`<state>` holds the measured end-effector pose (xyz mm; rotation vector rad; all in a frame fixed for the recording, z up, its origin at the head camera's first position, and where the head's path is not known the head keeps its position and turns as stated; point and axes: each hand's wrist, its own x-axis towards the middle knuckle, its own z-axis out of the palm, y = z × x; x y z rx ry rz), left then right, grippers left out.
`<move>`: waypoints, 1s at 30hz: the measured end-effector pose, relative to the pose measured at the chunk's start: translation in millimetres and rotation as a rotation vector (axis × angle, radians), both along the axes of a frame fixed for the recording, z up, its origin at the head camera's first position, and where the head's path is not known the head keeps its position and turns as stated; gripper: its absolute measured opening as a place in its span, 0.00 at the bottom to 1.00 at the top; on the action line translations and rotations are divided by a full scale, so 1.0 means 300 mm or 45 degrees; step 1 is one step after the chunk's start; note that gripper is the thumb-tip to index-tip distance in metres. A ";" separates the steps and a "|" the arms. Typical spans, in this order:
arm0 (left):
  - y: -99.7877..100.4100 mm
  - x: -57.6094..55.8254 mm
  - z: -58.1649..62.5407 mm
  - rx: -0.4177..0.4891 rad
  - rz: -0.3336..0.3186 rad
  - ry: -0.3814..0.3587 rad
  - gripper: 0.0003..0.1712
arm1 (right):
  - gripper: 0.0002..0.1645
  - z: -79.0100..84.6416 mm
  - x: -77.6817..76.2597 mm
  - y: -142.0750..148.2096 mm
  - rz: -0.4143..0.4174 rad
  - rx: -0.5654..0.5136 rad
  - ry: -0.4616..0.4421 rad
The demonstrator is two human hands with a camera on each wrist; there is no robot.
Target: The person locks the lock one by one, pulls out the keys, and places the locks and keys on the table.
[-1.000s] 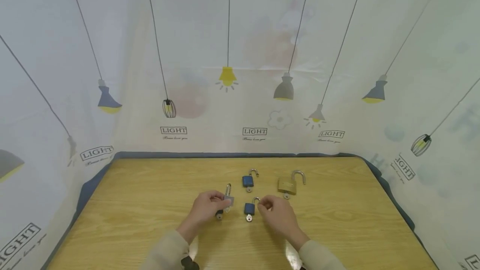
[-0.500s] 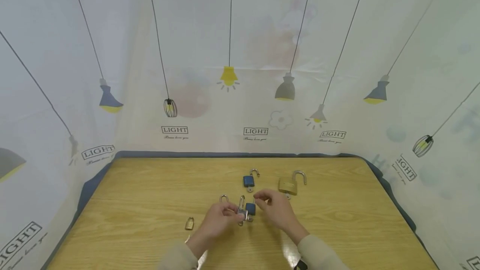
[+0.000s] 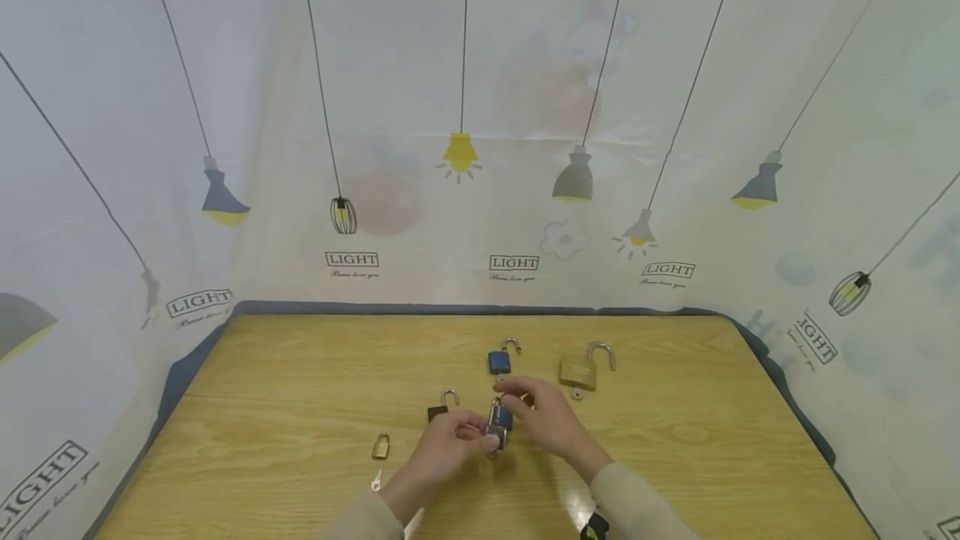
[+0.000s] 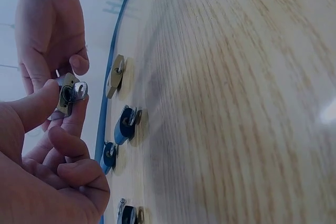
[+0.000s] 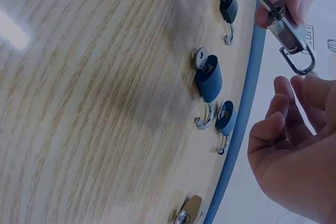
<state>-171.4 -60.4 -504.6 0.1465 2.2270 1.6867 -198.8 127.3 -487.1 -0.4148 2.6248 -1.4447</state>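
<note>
over the table point(image 3: 675, 440) the right hand point(image 3: 551, 419), fingers bent, whether pinching i cannot tell, faces the left hand point(image 3: 446, 448), a brass padlock point(image 3: 577, 373) past the right fingers, a silver padlock point(image 3: 497, 436) pinched in the left, its shackle point(image 5: 300, 72) by right fingertips.

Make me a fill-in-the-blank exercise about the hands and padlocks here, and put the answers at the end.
1. The silver padlock has its body gripped by the person's ____ hand.
2. In the head view, the large brass padlock lies to the ____ of the farther blue padlock.
3. In the right wrist view, the nearer blue padlock has a ____ in its keyhole.
Missing words: left; right; key.
</note>
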 end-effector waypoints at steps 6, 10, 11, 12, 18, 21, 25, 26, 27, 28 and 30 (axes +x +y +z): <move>0.000 0.001 0.002 0.009 -0.006 -0.021 0.15 | 0.10 0.000 -0.005 0.000 0.041 -0.014 -0.027; 0.000 0.003 0.002 0.026 -0.008 -0.025 0.15 | 0.08 -0.006 -0.009 0.001 0.064 -0.023 -0.032; 0.000 0.004 0.000 0.030 -0.009 -0.022 0.15 | 0.07 -0.007 -0.010 0.001 0.068 -0.029 -0.030; -0.001 0.004 -0.002 0.035 -0.010 -0.020 0.15 | 0.07 -0.008 -0.010 0.001 0.069 -0.034 -0.034; -0.004 0.002 -0.017 0.043 -0.006 -0.016 0.14 | 0.04 -0.003 -0.011 -0.002 0.055 -0.041 -0.025; -0.006 0.000 -0.024 0.042 -0.004 -0.020 0.15 | 0.05 0.005 -0.009 -0.004 0.053 -0.046 -0.017; -0.006 0.001 -0.025 0.051 -0.008 -0.022 0.15 | 0.06 0.012 -0.005 -0.005 0.047 -0.063 -0.010; -0.006 0.002 -0.024 0.053 -0.008 -0.023 0.15 | 0.06 0.013 -0.005 -0.005 0.045 -0.069 -0.008; -0.005 0.002 -0.023 0.053 -0.007 -0.023 0.15 | 0.06 0.013 -0.004 -0.005 0.044 -0.072 -0.008; -0.006 0.003 -0.021 0.055 -0.008 -0.019 0.15 | 0.06 0.013 -0.004 -0.005 0.044 -0.070 -0.009; -0.006 0.004 -0.020 0.054 -0.005 -0.014 0.15 | 0.07 0.012 -0.004 -0.006 0.042 -0.069 -0.010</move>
